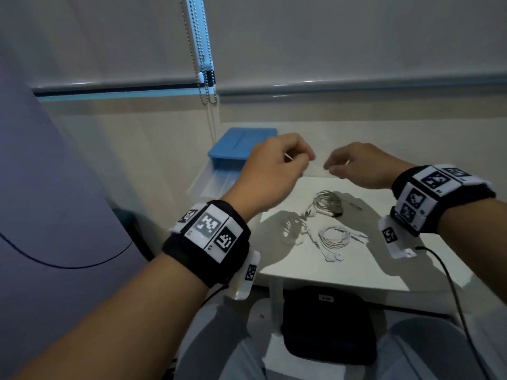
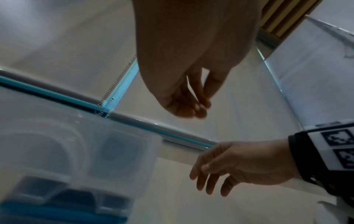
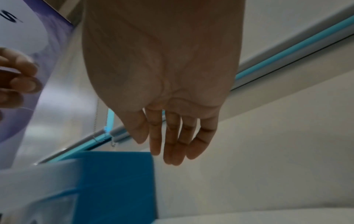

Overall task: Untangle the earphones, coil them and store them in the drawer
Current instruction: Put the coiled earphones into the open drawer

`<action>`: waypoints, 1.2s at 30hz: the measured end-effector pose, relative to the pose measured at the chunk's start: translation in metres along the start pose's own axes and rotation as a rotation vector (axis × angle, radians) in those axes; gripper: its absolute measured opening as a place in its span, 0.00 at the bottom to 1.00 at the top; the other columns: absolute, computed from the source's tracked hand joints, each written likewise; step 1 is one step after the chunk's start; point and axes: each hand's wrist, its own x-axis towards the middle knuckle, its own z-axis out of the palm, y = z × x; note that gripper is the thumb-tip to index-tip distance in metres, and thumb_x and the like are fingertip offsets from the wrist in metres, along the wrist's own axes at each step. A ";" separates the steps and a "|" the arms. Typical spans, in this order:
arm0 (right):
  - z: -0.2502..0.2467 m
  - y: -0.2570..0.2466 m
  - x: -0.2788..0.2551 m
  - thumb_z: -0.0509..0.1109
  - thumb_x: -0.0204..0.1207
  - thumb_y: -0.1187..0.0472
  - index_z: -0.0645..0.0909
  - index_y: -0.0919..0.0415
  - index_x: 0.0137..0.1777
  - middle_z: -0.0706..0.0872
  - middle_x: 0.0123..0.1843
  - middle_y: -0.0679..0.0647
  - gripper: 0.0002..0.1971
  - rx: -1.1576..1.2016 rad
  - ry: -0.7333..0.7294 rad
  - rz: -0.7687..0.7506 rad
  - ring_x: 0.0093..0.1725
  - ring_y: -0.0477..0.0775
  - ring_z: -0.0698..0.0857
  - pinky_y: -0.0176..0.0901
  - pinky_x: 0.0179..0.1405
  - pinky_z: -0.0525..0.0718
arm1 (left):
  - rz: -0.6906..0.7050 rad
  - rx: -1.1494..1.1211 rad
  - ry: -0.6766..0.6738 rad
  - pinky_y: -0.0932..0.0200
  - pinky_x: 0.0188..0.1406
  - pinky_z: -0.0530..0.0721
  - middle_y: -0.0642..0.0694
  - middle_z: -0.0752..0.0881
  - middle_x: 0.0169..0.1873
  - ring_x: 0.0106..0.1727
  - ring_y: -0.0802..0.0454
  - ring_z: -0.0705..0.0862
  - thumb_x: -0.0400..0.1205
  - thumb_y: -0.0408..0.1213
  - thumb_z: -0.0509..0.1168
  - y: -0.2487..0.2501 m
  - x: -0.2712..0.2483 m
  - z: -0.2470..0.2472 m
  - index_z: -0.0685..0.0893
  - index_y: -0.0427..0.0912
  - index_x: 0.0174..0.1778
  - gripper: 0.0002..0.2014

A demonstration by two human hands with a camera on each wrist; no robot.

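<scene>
Three white earphones lie on the small white table (image 1: 332, 272): a greyish coil (image 1: 327, 202), a tangled bundle (image 1: 291, 229) and a neat white coil (image 1: 335, 237). The blue-topped drawer unit (image 1: 241, 145) stands at the table's far left, its clear drawer (image 1: 216, 183) pulled out. Both hands hover above the table's far edge, clear of the earphones. My left hand (image 1: 301, 160) has its fingers curled against the thumb (image 2: 193, 109), and I see nothing in it. The fingers of my right hand (image 1: 332, 167) hang nearly straight and hold nothing (image 3: 168, 144).
A large purple panel (image 1: 55, 187) fills the left side. Bead chains (image 1: 203, 64) of a roller blind hang behind the drawer unit. A black bag (image 1: 326, 325) sits under the table by my knees. A black cable (image 1: 450, 283) trails from the right wristband.
</scene>
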 end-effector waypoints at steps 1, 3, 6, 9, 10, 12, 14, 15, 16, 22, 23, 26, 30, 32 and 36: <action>0.000 0.012 -0.004 0.69 0.86 0.58 0.89 0.56 0.64 0.90 0.57 0.54 0.11 -0.028 -0.032 0.036 0.54 0.54 0.84 0.41 0.54 0.73 | -0.032 0.044 -0.085 0.59 0.40 0.83 0.52 0.89 0.36 0.41 0.52 0.88 0.83 0.31 0.67 0.000 0.003 0.013 0.89 0.47 0.43 0.08; 0.002 0.029 -0.010 0.69 0.86 0.57 0.88 0.56 0.65 0.90 0.51 0.50 0.12 -0.043 -0.083 0.095 0.53 0.53 0.83 0.41 0.53 0.73 | -0.120 0.107 -0.241 0.60 0.43 0.82 0.56 0.89 0.38 0.46 0.53 0.89 0.84 0.34 0.67 -0.001 0.009 0.037 0.90 0.48 0.46 0.07; 0.011 0.040 -0.011 0.68 0.87 0.53 0.86 0.56 0.70 0.89 0.59 0.51 0.16 -0.057 -0.145 0.121 0.58 0.55 0.83 0.42 0.57 0.75 | -0.263 0.238 -0.396 0.57 0.53 0.84 0.48 0.91 0.52 0.55 0.49 0.88 0.85 0.38 0.66 -0.009 0.019 0.067 0.91 0.42 0.55 0.10; 0.024 0.045 0.001 0.67 0.87 0.51 0.85 0.58 0.72 0.86 0.70 0.56 0.18 -0.076 -0.145 0.101 0.67 0.59 0.83 0.45 0.64 0.77 | -0.365 0.358 -0.469 0.56 0.37 0.79 0.43 0.88 0.45 0.48 0.44 0.85 0.85 0.37 0.64 -0.020 0.034 0.088 0.85 0.39 0.42 0.09; 0.029 0.044 0.006 0.67 0.87 0.52 0.86 0.59 0.70 0.87 0.69 0.57 0.17 -0.086 -0.145 0.097 0.66 0.59 0.84 0.46 0.63 0.78 | -0.399 0.397 -0.489 0.56 0.33 0.75 0.42 0.87 0.45 0.47 0.44 0.83 0.85 0.37 0.63 -0.024 0.038 0.091 0.83 0.39 0.41 0.09; 0.040 0.044 0.018 0.68 0.87 0.52 0.88 0.63 0.64 0.90 0.64 0.60 0.16 -0.130 -0.166 0.116 0.60 0.60 0.85 0.45 0.57 0.80 | -0.438 0.490 -0.535 0.58 0.37 0.76 0.38 0.87 0.55 0.53 0.42 0.85 0.87 0.36 0.60 -0.029 0.047 0.097 0.85 0.37 0.50 0.09; 0.048 0.043 0.029 0.70 0.86 0.52 0.87 0.66 0.61 0.90 0.61 0.62 0.17 -0.194 -0.195 0.149 0.53 0.60 0.84 0.43 0.50 0.78 | -0.459 0.573 -0.562 0.57 0.49 0.78 0.35 0.86 0.64 0.64 0.38 0.85 0.89 0.35 0.58 -0.031 0.053 0.100 0.86 0.32 0.62 0.14; 0.051 0.041 0.032 0.71 0.85 0.52 0.87 0.67 0.61 0.90 0.59 0.63 0.17 -0.215 -0.201 0.166 0.51 0.60 0.83 0.43 0.47 0.77 | -0.468 0.598 -0.581 0.56 0.51 0.77 0.34 0.86 0.65 0.67 0.37 0.85 0.90 0.36 0.58 -0.031 0.055 0.099 0.85 0.31 0.65 0.16; 0.052 0.040 0.035 0.72 0.84 0.53 0.86 0.68 0.60 0.89 0.58 0.63 0.17 -0.224 -0.204 0.184 0.49 0.60 0.82 0.43 0.46 0.76 | -0.469 0.622 -0.613 0.56 0.50 0.76 0.33 0.86 0.66 0.67 0.37 0.85 0.90 0.36 0.58 -0.031 0.058 0.100 0.84 0.30 0.66 0.16; 0.056 0.036 0.051 0.76 0.81 0.56 0.83 0.71 0.67 0.88 0.55 0.60 0.21 -0.354 -0.291 0.203 0.46 0.57 0.81 0.41 0.36 0.76 | -0.472 0.668 -0.671 0.54 0.50 0.81 0.36 0.88 0.65 0.60 0.40 0.87 0.90 0.37 0.60 -0.036 0.068 0.109 0.84 0.33 0.67 0.15; 0.056 0.036 0.052 0.77 0.81 0.57 0.84 0.71 0.67 0.88 0.55 0.60 0.21 -0.370 -0.298 0.195 0.46 0.56 0.81 0.39 0.30 0.75 | -0.470 0.676 -0.667 0.54 0.55 0.83 0.37 0.87 0.66 0.65 0.40 0.87 0.90 0.37 0.60 -0.038 0.069 0.110 0.84 0.34 0.69 0.16; 0.057 0.036 0.050 0.74 0.83 0.60 0.84 0.70 0.67 0.89 0.61 0.62 0.17 -0.374 -0.304 0.184 0.47 0.56 0.80 0.40 0.34 0.74 | -0.475 0.665 -0.678 0.52 0.60 0.84 0.36 0.88 0.64 0.66 0.40 0.87 0.88 0.40 0.65 -0.045 0.074 0.113 0.86 0.33 0.66 0.16; 0.052 0.043 0.040 0.75 0.81 0.61 0.87 0.67 0.59 0.87 0.49 0.59 0.11 -0.191 -0.169 0.134 0.47 0.58 0.82 0.43 0.45 0.77 | -0.485 0.653 -0.721 0.49 0.59 0.88 0.37 0.90 0.57 0.53 0.41 0.88 0.85 0.42 0.70 -0.051 0.080 0.116 0.87 0.34 0.61 0.16; 0.045 0.048 0.035 0.76 0.80 0.61 0.87 0.64 0.54 0.89 0.51 0.57 0.07 -0.063 -0.105 0.101 0.50 0.57 0.84 0.43 0.46 0.77 | -0.474 0.631 -0.724 0.49 0.59 0.88 0.39 0.89 0.52 0.48 0.44 0.85 0.85 0.42 0.69 -0.050 0.081 0.115 0.87 0.35 0.60 0.15; 0.029 0.059 0.028 0.77 0.78 0.65 0.85 0.57 0.43 0.89 0.40 0.50 0.04 0.180 -0.006 0.033 0.42 0.51 0.84 0.37 0.36 0.77 | -0.491 0.411 -0.645 0.49 0.52 0.91 0.38 0.90 0.45 0.43 0.45 0.87 0.87 0.39 0.65 -0.043 0.084 0.110 0.87 0.29 0.57 0.14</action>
